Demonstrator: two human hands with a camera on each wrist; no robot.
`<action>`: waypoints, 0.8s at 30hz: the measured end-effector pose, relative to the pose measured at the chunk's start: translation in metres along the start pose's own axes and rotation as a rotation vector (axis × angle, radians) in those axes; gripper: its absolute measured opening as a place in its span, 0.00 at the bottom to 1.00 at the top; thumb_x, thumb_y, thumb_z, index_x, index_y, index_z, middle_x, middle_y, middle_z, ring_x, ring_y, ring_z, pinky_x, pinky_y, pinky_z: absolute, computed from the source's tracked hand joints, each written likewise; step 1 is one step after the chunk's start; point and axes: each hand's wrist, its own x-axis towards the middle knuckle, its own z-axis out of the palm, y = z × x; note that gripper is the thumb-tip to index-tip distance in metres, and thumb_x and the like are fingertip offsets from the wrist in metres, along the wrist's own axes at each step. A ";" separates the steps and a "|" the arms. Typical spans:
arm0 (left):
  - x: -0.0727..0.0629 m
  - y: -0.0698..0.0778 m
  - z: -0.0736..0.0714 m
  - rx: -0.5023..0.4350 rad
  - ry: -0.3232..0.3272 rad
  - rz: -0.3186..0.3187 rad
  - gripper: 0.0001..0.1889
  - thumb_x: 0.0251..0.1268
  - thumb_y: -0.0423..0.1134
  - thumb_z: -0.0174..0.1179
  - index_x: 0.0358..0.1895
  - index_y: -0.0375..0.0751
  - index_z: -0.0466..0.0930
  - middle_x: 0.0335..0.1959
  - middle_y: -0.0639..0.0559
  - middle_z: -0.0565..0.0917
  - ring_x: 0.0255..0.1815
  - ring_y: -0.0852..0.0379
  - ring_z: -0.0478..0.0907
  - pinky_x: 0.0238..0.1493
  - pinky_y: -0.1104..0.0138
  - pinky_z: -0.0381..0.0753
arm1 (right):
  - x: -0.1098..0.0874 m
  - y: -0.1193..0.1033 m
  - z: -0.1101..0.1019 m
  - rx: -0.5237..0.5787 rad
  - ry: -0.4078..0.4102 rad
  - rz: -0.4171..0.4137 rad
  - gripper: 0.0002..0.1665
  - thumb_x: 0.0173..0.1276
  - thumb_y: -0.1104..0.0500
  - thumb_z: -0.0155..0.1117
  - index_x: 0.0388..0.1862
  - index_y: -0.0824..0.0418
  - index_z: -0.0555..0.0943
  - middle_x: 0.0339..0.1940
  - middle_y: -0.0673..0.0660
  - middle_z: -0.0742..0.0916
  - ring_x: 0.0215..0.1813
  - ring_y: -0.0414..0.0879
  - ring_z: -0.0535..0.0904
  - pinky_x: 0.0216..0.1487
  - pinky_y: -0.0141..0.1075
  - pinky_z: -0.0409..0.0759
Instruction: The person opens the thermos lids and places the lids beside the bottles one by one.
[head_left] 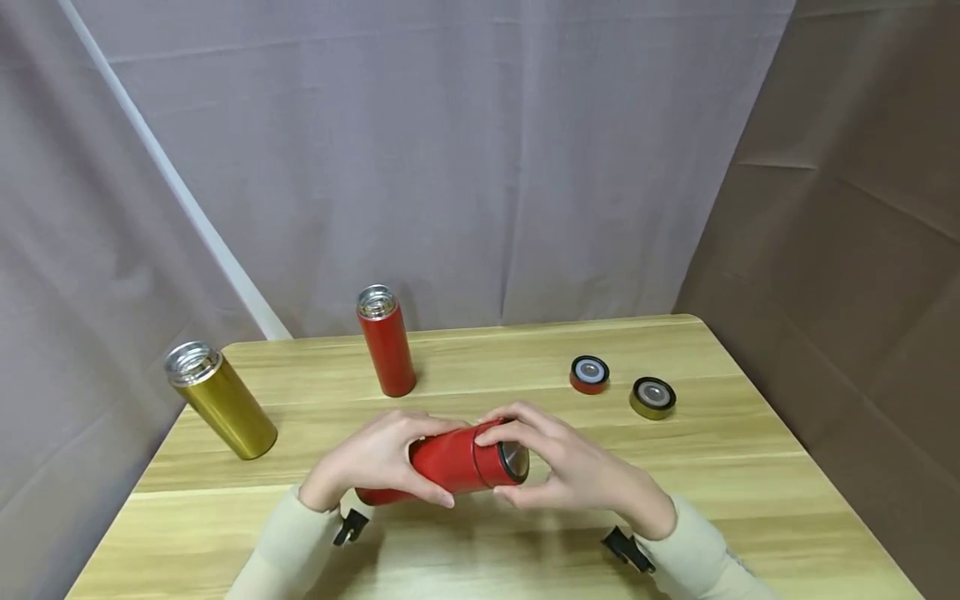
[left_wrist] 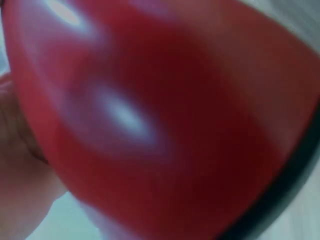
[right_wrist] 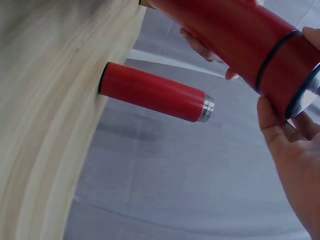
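A large red thermos bottle (head_left: pixel 446 461) is held tilted toward the right above the table, its red lid (head_left: pixel 489 463) on the right end. My left hand (head_left: pixel 378 458) grips the bottle's body, thumb in front and fingers behind. At the lid, my right hand (head_left: pixel 558 462) pinches the rim between thumb and fingers. In the left wrist view the red bottle (left_wrist: pixel 165 115) fills nearly everything, with part of the left hand (left_wrist: pixel 25 165) at the edge. The right wrist view shows a dark seam between lid (right_wrist: pixel 295 65) and body.
A slimmer red bottle (head_left: pixel 390 350) stands lidless behind the hands. Further left stands a lidless gold bottle (head_left: pixel 232 408). On the right, a red lid (head_left: pixel 589 375) and a gold lid (head_left: pixel 652 398) lie upside down on the wooden table (head_left: pixel 750 500). Grey cloth (head_left: pixel 450 167) hangs behind.
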 end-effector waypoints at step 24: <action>0.002 0.010 0.002 0.448 0.098 -0.111 0.42 0.41 0.71 0.73 0.64 0.60 0.79 0.46 0.60 0.85 0.41 0.64 0.79 0.32 0.66 0.74 | -0.017 0.011 0.008 0.039 0.002 0.466 0.38 0.62 0.45 0.76 0.68 0.47 0.72 0.55 0.43 0.79 0.50 0.38 0.78 0.48 0.38 0.81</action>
